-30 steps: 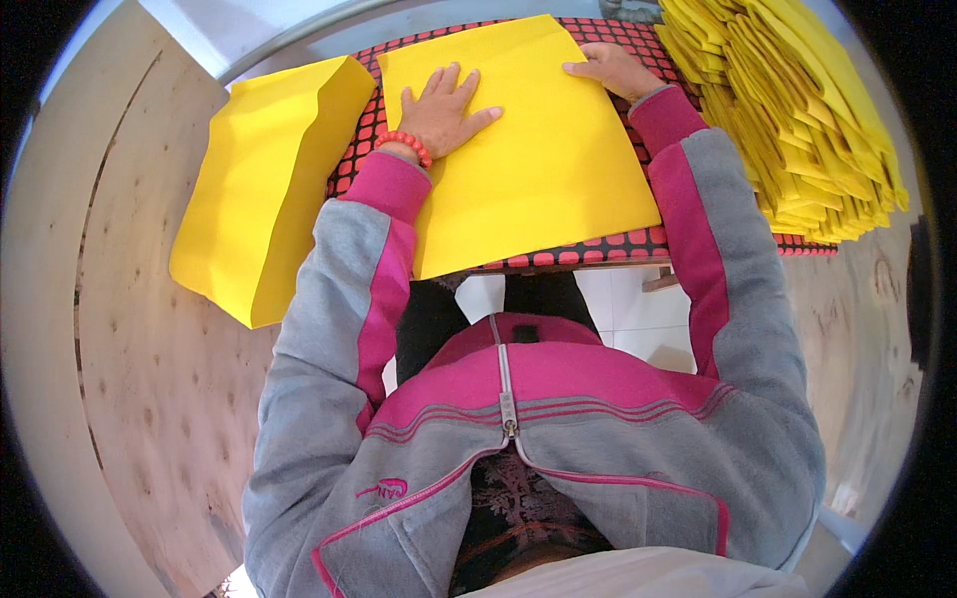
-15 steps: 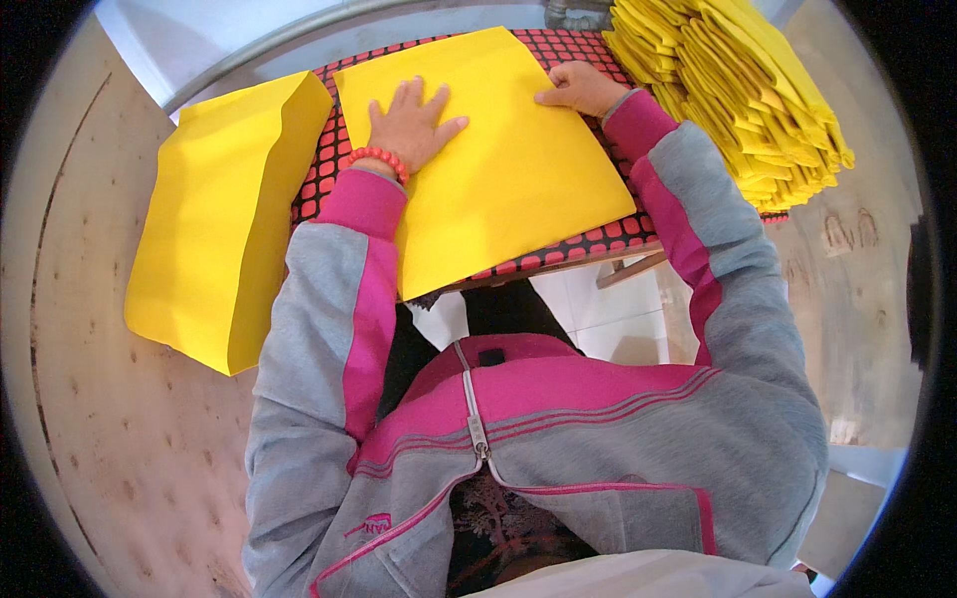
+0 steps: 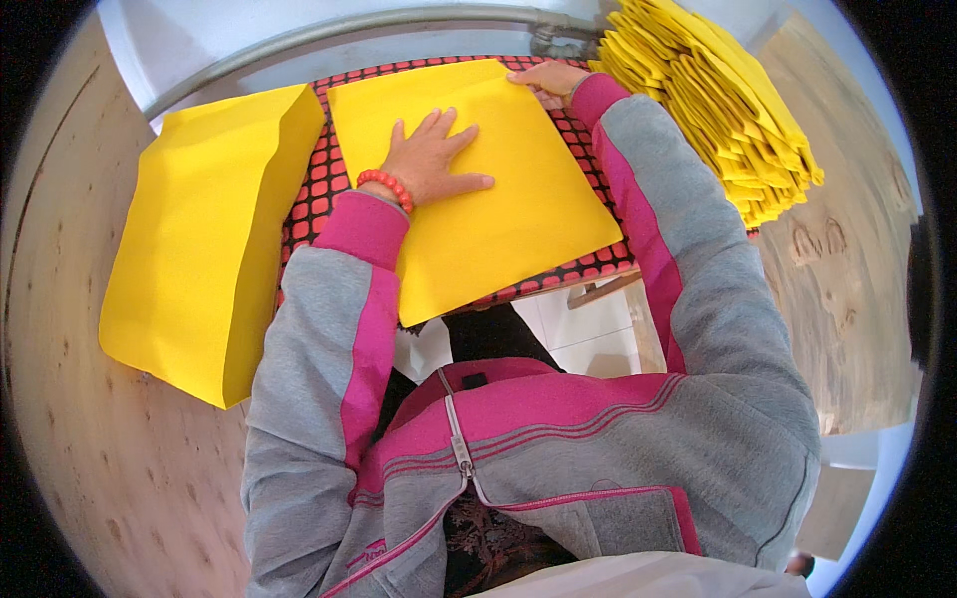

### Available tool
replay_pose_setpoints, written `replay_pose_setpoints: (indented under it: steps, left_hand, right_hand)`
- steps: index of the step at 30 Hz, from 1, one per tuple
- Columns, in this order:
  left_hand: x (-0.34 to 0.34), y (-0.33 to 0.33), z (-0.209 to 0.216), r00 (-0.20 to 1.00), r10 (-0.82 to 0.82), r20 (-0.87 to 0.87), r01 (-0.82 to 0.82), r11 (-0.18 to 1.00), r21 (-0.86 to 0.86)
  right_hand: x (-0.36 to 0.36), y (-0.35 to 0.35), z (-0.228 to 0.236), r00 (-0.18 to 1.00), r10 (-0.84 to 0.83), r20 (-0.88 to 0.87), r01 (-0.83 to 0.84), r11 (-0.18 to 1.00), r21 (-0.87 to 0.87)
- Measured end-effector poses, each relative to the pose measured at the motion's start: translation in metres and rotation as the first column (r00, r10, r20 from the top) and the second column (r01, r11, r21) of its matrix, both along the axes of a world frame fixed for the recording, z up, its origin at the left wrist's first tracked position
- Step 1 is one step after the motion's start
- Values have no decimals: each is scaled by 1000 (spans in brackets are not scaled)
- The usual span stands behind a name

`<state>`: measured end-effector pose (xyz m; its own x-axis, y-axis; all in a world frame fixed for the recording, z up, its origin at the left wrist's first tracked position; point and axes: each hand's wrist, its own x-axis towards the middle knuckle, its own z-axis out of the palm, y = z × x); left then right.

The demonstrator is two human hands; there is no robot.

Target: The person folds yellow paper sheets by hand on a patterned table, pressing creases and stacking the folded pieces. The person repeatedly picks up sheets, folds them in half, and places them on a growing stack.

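"Yellow sheet [image 3: 518, 224] first: where was it in the head view?"

"It lay flat in front of the person, on the red-and-black patterned tabletop [image 3: 311, 194], one lower corner pointing toward the jacket [image 3: 558, 399]."

"And the left hand [image 3: 424, 164]?"

"Palm down on the sheet's upper left part, fingers spread wide, thumb stretched out to the right. A red beaded bracelet [image 3: 387, 185] circled that wrist."

"Was the right hand [image 3: 546, 82] holding anything?"

"It was at the sheet's upper right corner, thumb along the edge. Its fingers were partly hidden, so I couldn't fairly tell whether they pinched the corner or only touched it."

"What stood around them?"

"Just left of the sheet was a yellow folded piece [image 3: 184, 244] with a creased side panel. Beyond the right forearm rose a thick stack of yellow pieces [image 3: 713, 115], and a grey pipe [image 3: 399, 23] ran behind the tabletop."
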<state>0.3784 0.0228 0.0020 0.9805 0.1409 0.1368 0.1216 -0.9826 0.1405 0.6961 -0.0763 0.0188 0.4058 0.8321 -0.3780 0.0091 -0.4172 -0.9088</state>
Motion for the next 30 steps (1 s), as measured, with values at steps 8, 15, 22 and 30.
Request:
replay_pose_setpoints:
  steps: [8, 15, 22, 30]
  left_hand:
    - [-3, 12, 1, 998, 25, 55, -21, 998, -63]
    - [-1, 10, -4, 991, 125, 49, -124, 992, -15]
    - [-8, 13, 8, 996, 85, -35, -87, 995, -57]
    - [-13, 8, 7, 997, 78, 0, -78, 997, -18]
  right_hand:
    - [-16, 16, -6, 236, 9, 972, -311, 948, 67]
    - [-49, -1, -2, -58, 6, 998, -205, 979, -18]
    - [-20, -35, 12, 954, 71, 292, -68, 997, -20]
    - [-83, -29, -6, -589, -153, 793, -490, 848, -201]
